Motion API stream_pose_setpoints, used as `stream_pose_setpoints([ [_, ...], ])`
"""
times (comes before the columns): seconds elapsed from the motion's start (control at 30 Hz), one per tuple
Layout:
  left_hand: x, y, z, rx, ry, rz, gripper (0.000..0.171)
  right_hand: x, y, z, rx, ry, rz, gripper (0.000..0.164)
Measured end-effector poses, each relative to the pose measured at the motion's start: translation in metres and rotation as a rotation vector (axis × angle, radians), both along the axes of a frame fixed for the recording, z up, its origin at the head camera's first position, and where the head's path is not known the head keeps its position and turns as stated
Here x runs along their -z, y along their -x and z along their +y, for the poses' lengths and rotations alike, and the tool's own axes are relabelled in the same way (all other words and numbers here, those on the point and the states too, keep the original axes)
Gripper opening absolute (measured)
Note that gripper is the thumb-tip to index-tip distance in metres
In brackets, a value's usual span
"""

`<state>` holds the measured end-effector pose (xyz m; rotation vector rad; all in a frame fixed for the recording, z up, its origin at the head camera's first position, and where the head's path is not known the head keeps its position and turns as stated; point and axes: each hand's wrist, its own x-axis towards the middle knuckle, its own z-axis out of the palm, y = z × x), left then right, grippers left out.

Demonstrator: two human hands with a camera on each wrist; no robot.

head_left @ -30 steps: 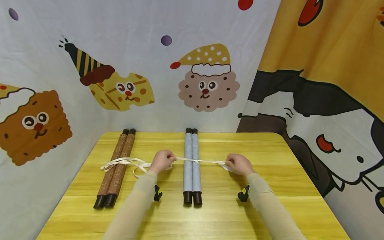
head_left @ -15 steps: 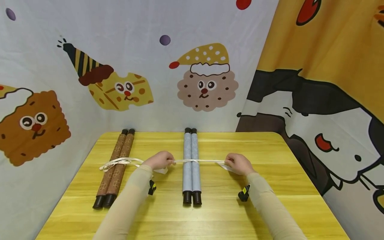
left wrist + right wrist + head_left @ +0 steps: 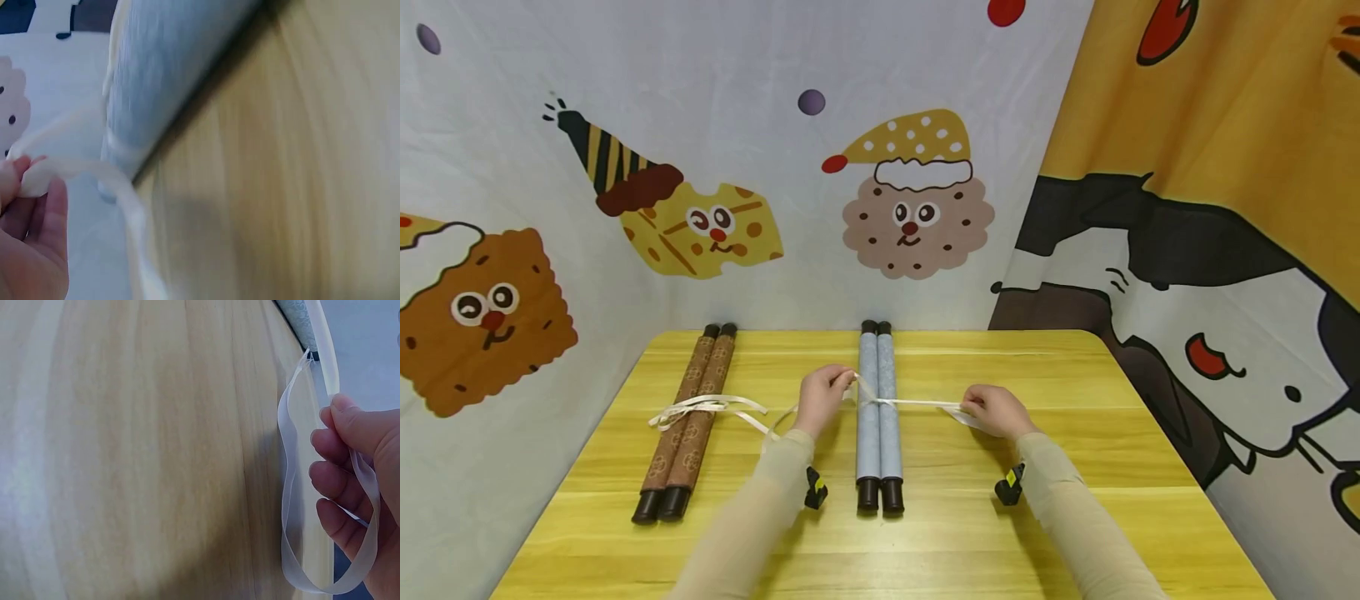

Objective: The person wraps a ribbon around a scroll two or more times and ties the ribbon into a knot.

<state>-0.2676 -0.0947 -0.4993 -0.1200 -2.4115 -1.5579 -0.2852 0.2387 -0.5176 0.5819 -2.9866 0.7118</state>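
Note:
A light-blue scroll (image 3: 868, 442), rolled from both ends into two rods with dark knobs, lies lengthwise on the table. A cream ribbon (image 3: 925, 403) crosses its middle. Just left of the scroll, my left hand (image 3: 822, 400) pinches one part of the ribbon and holds it raised; in the left wrist view a ribbon tail (image 3: 134, 215) hangs from the fingers. To the right, my right hand (image 3: 998, 410) grips the other length between thumb and forefinger, drawn straight from the scroll. In the right wrist view its loose ribbon end (image 3: 289, 487) loops below the hand.
A brown patterned scroll (image 3: 696, 442), also two rods, lies at the left with a cream ribbon bow (image 3: 688, 406) round its middle. The yellow wood table (image 3: 955, 533) ends at a printed cloth wall (image 3: 805, 300) behind and at the sides.
My left hand first moved left, pulling the ribbon, then came back right and up near the blue scroll, so its ribbon length now slants upward. My right hand stays in place.

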Motion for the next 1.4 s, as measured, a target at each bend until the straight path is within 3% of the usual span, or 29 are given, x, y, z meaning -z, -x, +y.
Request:
stream_pose_setpoints([
  [0.17,0.007,0.001,0.025,0.005,-0.29,0.009,0.017,0.0,-0.002,0.002,-0.006,0.015,0.009,0.011],
  [0.27,0.01,0.0,0.033,0.031,-0.351,-0.053,0.022,0.0,-0.003,0.002,-0.008,0.021,0.011,0.01],
  [0.4,0.01,-0.004,0.038,0.03,-0.242,-0.104,0.023,0.0,-0.003,0.003,-0.016,0.018,0.021,0.009],
  [0.5,0.009,-0.007,0.036,0.042,-0.121,-0.093,0.022,0.001,-0.003,0.003,-0.017,0.02,0.027,0.01],
  [0.87,0.011,-0.006,0.03,0.334,0.225,-0.133,0.042,0.001,-0.003,0.002,0.006,0.033,0.003,0.009],
  [1.1,0.01,-0.005,0.03,0.432,0.476,0.02,0.038,0.002,-0.003,0.001,0.003,0.038,0.002,0.009],
  [1.27,0.011,-0.006,0.029,0.494,0.551,0.122,0.035,0.002,-0.004,0.001,0.0,0.037,0.008,0.009],
  [1.4,0.014,-0.005,0.03,0.501,0.545,0.142,0.031,0.002,-0.004,0.002,-0.003,0.034,0.006,0.008],
])
